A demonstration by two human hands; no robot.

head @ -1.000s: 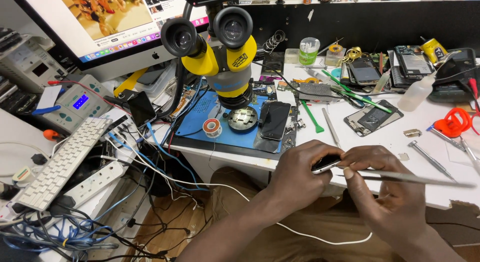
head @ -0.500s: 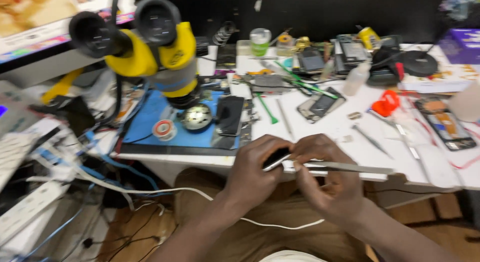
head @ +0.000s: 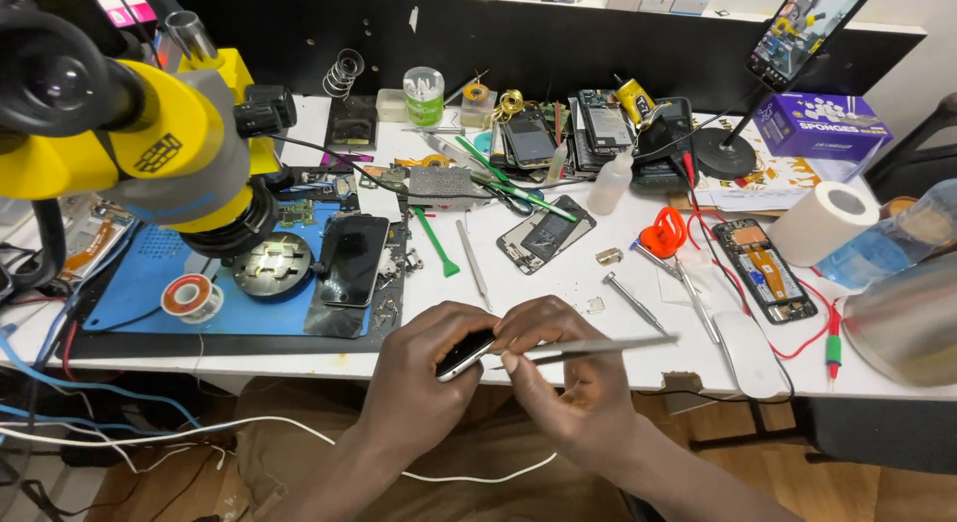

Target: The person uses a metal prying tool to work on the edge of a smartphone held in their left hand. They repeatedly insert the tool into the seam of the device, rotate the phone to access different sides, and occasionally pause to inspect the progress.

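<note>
My left hand (head: 417, 367) grips a small dark phone with a silver edge (head: 465, 354) at the front edge of the white workbench (head: 558, 283). My right hand (head: 570, 367) holds long metal tweezers (head: 598, 348), their tips set against the phone's edge; the shaft points right. Both hands touch each other over my lap. Just behind them lie a green pry tool (head: 436, 243), a thin metal spudger (head: 473, 257) and a small screwdriver (head: 632, 301).
A yellow and black microscope (head: 150, 143) stands over a blue mat (head: 140, 293) with a black phone (head: 352, 260) and a solder spool (head: 186, 298). Opened phones, orange scissors (head: 665, 235), a paper roll (head: 823, 223), a purple box (head: 819, 125) and cables crowd the bench.
My view has swung right and moved closer to the bench; the monitor has left the view. Both hands keep the same hold on the phone and the tweezers.
</note>
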